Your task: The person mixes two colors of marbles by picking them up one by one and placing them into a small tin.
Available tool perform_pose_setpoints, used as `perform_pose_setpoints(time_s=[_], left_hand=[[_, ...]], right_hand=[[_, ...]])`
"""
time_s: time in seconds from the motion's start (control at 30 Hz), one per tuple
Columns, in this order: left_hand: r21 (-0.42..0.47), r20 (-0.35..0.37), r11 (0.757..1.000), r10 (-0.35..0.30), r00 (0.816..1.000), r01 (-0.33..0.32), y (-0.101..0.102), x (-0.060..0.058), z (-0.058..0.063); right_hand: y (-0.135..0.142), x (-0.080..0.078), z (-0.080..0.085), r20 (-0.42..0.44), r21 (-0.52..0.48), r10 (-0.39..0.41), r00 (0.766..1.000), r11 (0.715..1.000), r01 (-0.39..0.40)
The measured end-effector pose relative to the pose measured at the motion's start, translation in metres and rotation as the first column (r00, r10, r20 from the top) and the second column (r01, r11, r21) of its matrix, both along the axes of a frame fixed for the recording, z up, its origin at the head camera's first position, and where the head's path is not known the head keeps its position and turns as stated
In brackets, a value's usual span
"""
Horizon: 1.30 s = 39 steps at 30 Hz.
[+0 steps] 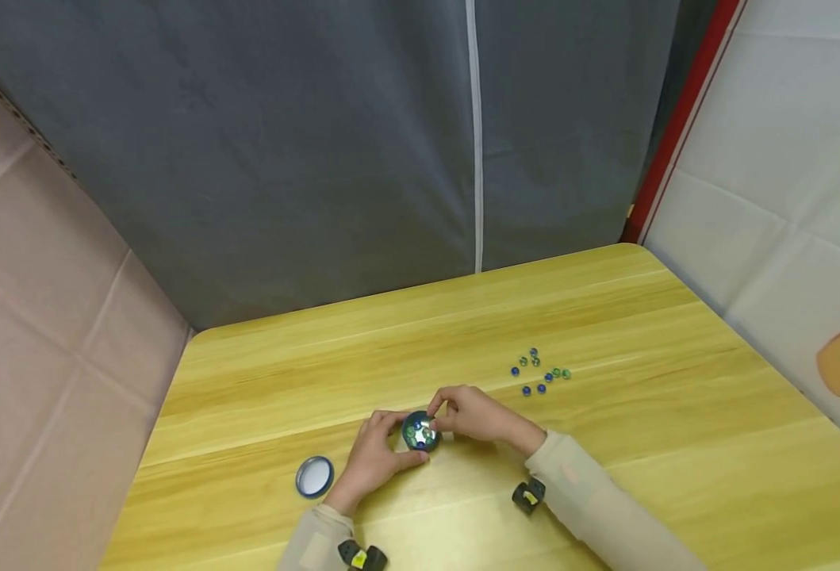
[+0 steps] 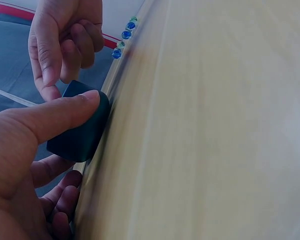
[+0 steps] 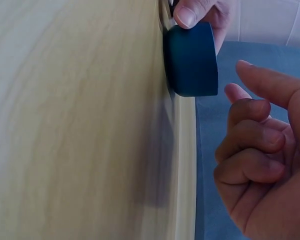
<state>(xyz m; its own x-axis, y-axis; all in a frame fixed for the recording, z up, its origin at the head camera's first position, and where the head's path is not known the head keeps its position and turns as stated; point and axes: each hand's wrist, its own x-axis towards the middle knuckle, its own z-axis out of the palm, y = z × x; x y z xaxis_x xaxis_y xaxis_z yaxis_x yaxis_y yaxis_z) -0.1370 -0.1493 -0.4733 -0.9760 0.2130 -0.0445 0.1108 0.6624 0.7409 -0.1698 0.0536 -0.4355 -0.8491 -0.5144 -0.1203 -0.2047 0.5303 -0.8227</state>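
A small round dark blue-green tin (image 3: 192,60) stands on the table, with several blue and green glass marbles (image 1: 411,434) inside it. My left hand (image 1: 375,458) holds the tin from the left, thumb on the near side and fingers round the far side. Just over the tin's right rim is my right hand (image 1: 473,414). In the right wrist view its thumb and index finger (image 3: 270,82) stand apart with nothing between them, while the other fingers curl loosely. A round blue-rimmed lid (image 1: 315,477) lies left of my left hand, pale inside facing up.
Several loose blue and green marbles (image 1: 542,388) lie scattered on the wooden table (image 1: 676,444), beyond my right hand. A grey curtain (image 1: 320,159) hangs behind the far edge. Pale sheets stand at the left and right sides.
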Motion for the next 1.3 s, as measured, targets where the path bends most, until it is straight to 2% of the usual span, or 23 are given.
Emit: perform_pose_setpoints(time_s=[0.6, 0.83, 1.3], left_hand=[[-0.01, 0.006, 1.0, 0.009, 1.0, -0.009, 0.001, 0.003, 0.002], [-0.002, 0.01, 1.0, 0.013, 1.0, -0.013, 0.001, 0.003, 0.002], [-0.002, 0.004, 1.0, 0.014, 1.0, -0.014, 0.001, 0.001, 0.0]], right_hand=[[0.029, -0.007, 0.011, -0.055, 0.026, -0.078, 0.995, 0.996, 0.08], [0.05, -0.011, 0.011, -0.062, 0.032, -0.092, 0.994, 0.995, 0.094], [0.097, -0.017, 0.014, -0.033, 0.014, -0.182, 0.983, 0.983, 0.183]])
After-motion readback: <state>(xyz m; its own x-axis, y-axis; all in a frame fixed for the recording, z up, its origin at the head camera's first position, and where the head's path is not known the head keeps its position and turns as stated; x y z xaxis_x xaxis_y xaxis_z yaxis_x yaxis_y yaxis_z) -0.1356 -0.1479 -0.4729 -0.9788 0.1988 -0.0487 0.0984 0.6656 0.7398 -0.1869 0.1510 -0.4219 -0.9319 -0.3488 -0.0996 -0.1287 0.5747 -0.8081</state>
